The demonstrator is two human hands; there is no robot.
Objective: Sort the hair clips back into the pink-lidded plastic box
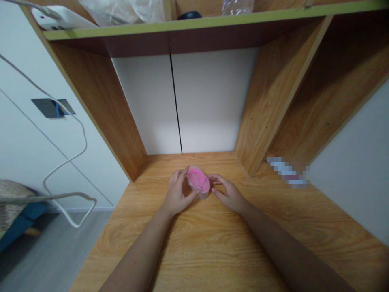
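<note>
A small pink round container [199,181] with a pink lid rests on the wooden desk [200,243], tilted toward me. My left hand [178,192] cups its left side, thumb and fingers wrapped around the edge. My right hand [226,192] touches its right side with the fingertips, the fingers fairly flat. Both forearms reach in from the bottom of the view.
Wooden side panels [112,117] and a divider [267,109] frame the desk bay, with a shelf [194,26] overhead holding plastic bags and a white device. A blurred item [287,172] lies at right. A white cable [65,162] hangs at left by a wall socket.
</note>
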